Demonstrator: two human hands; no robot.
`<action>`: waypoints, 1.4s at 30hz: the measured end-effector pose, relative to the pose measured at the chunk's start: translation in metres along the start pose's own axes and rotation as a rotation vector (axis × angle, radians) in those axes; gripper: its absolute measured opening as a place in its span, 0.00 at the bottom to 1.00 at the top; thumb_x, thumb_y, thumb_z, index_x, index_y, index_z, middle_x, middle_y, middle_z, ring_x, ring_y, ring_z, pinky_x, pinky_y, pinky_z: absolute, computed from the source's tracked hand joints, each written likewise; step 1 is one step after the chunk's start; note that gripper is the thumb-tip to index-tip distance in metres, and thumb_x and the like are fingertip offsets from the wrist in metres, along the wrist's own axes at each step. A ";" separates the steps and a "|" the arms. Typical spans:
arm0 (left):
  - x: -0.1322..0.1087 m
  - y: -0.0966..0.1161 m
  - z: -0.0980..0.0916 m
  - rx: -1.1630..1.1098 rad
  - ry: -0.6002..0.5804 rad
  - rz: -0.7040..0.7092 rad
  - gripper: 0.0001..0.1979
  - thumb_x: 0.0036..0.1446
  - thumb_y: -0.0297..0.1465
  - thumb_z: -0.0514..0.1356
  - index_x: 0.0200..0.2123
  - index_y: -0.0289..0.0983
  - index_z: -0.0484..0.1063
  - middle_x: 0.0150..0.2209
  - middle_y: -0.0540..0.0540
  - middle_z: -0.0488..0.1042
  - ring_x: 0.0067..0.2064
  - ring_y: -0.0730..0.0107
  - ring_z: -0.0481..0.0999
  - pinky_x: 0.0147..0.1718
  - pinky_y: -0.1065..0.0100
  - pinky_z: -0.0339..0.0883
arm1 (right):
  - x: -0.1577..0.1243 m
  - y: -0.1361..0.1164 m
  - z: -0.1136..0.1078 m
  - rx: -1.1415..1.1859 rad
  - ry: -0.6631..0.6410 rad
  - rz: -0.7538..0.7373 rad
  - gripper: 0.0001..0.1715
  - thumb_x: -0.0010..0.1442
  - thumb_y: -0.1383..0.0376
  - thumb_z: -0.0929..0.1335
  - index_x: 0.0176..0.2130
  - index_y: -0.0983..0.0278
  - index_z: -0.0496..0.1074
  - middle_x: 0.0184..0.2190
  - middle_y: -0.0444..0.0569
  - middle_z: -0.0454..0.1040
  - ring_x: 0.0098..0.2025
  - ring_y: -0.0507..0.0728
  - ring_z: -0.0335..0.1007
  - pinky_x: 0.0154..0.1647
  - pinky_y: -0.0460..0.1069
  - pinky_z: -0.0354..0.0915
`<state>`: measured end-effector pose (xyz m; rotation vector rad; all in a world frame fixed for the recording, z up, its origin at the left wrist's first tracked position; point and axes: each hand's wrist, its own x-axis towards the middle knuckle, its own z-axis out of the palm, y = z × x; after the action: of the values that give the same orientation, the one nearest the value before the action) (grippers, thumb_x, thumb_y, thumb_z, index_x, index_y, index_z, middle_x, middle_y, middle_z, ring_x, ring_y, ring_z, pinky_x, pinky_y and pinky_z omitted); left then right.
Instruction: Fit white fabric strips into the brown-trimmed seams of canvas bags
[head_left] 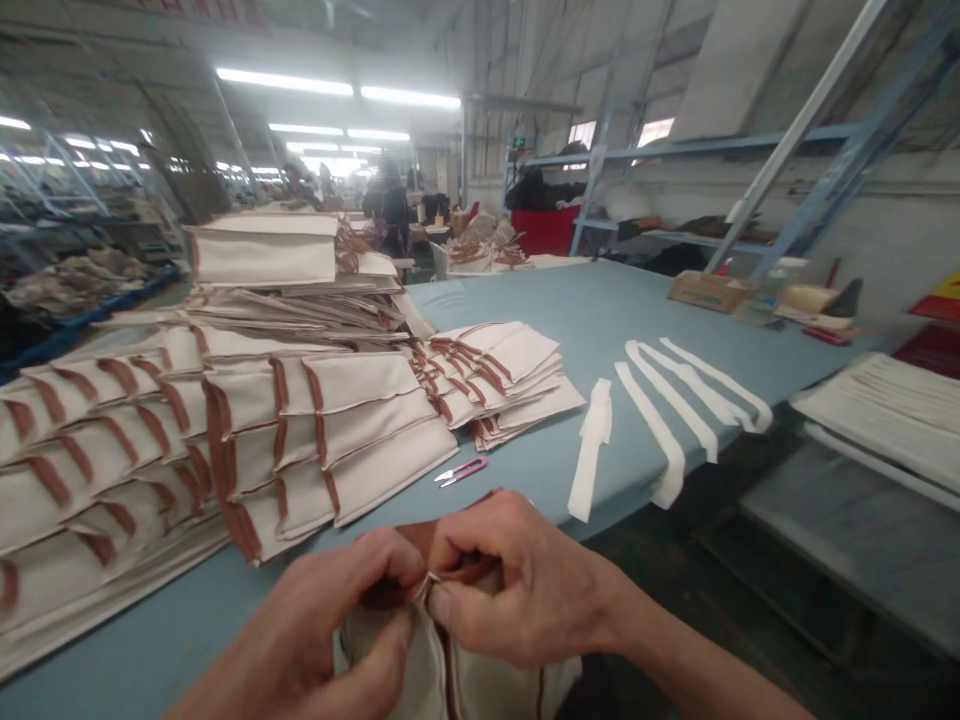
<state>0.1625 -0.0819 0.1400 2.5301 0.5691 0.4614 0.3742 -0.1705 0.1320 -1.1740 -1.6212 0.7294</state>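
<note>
Canvas bag panel point(442, 665) held at the near edge of the tabletop point(600, 320), brown binding point(418, 537) bunched along its top. Left hand point(300, 625) and right hand point(521, 580) meet over the panel; fingers point(465, 535) of both hands pressed together, clamped on the bound edge at centre, thumbs close. Exact grip point partly hidden by the hands. Large stack of canvas panels point(225, 440) at left and smaller stack of canvas panels point(495, 375) beside it show brown edging along their folds: these look finished at that stage. White fabric strips point(667, 420) lie loose to the right, joined to nothing visible. Pink-handled thread snips point(461, 470) lie closed just beyond the hands. Number of pieces left to handle cannot be told
</note>
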 end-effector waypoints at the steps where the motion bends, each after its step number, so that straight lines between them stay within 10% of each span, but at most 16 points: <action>1: 0.004 0.002 0.003 -0.005 0.003 0.007 0.07 0.62 0.28 0.58 0.35 0.43 0.74 0.31 0.54 0.79 0.32 0.72 0.78 0.35 0.79 0.71 | 0.000 0.001 0.000 0.001 0.004 0.016 0.09 0.50 0.71 0.69 0.23 0.63 0.64 0.17 0.34 0.54 0.20 0.45 0.47 0.20 0.40 0.47; 21: 0.002 0.007 0.019 -0.313 -0.011 -0.089 0.20 0.71 0.40 0.54 0.26 0.40 0.70 0.22 0.55 0.65 0.24 0.73 0.65 0.24 0.72 0.57 | -0.014 0.006 0.013 0.238 -0.045 0.320 0.11 0.56 0.63 0.71 0.27 0.62 0.66 0.19 0.36 0.62 0.20 0.46 0.53 0.18 0.41 0.51; 42: -0.026 -0.009 0.016 -0.482 -0.208 -0.231 0.18 0.69 0.39 0.56 0.26 0.39 0.68 0.24 0.55 0.64 0.27 0.73 0.63 0.26 0.75 0.59 | -0.018 0.004 0.029 -0.117 -0.229 0.162 0.10 0.56 0.65 0.74 0.27 0.63 0.72 0.23 0.38 0.69 0.28 0.50 0.67 0.33 0.45 0.57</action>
<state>0.1442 -0.0935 0.1166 1.9939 0.5814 0.2139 0.3501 -0.1841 0.1121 -1.3578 -1.7923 0.9094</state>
